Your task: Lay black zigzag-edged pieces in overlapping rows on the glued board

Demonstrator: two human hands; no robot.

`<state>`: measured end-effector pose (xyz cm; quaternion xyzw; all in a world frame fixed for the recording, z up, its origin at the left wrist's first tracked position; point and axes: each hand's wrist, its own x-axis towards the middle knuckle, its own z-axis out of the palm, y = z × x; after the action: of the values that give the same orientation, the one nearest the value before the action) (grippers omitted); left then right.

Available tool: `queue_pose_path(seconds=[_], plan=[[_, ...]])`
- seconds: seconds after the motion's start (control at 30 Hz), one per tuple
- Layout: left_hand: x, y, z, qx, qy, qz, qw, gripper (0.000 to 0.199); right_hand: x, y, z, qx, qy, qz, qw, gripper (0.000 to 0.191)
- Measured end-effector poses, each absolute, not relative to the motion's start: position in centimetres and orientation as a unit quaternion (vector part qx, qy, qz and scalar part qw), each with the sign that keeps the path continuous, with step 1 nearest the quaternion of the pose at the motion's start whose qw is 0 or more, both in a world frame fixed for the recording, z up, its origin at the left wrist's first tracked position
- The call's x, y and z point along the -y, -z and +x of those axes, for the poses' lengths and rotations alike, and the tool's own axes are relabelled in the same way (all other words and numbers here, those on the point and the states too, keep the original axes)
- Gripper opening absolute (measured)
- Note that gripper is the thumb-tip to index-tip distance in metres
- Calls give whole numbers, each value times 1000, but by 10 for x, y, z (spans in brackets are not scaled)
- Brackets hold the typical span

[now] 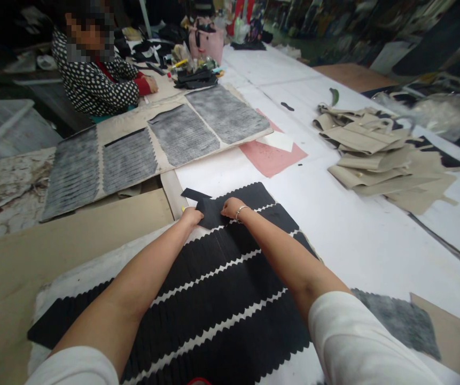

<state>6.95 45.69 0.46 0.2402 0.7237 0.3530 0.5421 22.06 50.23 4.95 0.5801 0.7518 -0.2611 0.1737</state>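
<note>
My left hand (193, 216) is closed on the left edge of a dark piece (210, 214) at the far end of the black strips. My right hand (233, 208), with a bracelet at the wrist, pinches the same piece on its right side. Below both hands, black strips (213, 286) with jagged ends lie in rows on a white sheet (49, 299), with pale zigzag gaps between the rows. A loose black strip (196, 194) rests just beyond my left hand.
Grey textured panels (184, 133) lie on a board ahead. A person in a dotted top (89, 75) sits at the back left. Beige pieces (390, 155) are heaped at the right, and a pink sheet (272, 159) lies between. A pink bag (206, 43) stands far back.
</note>
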Motion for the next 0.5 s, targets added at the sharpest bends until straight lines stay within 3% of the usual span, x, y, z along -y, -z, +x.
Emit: queue_pose_path(seconds=[0.23, 0.5], plan=[[-457, -2, 68, -726, -346, 245, 541, 23, -501, -43, 221, -766, 212, 582, 174, 30], [-454, -9, 70, -726, -341, 246, 544, 27, -499, -43, 219, -765, 241, 572, 169, 23]])
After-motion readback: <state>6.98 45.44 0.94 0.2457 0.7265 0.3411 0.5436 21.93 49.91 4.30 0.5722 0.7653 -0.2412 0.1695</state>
